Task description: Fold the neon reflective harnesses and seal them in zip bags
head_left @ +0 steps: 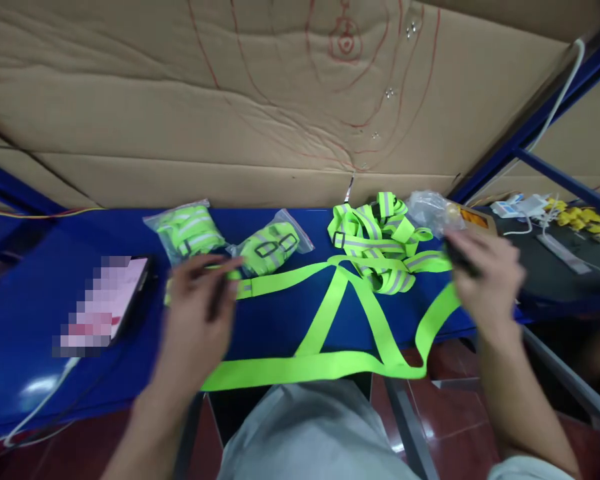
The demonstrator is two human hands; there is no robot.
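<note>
A neon-green reflective strap vest (325, 365) lies spread between my hands, its straps forming a triangle in the middle. My left hand (197, 307) is closed at the vest's left end, with a small dark piece, probably a buckle, between thumb and fingers. On the other side, my right hand (487, 277) grips the vest's right end by a black buckle (461, 259). Motion blurs both hands, so the buckle details are unclear. Just beyond the vest sits a loose pile of green straps with grey reflective bands (375, 233).
Two plastic bags of folded green straps, a left bag (195, 230) and a right bag (273, 247), lie at the back. A phone (105, 303) with a white cable is at left. Crumpled clear plastic (435, 210) and yellow pieces (580, 217) are at right. Cardboard (280, 120) walls the back.
</note>
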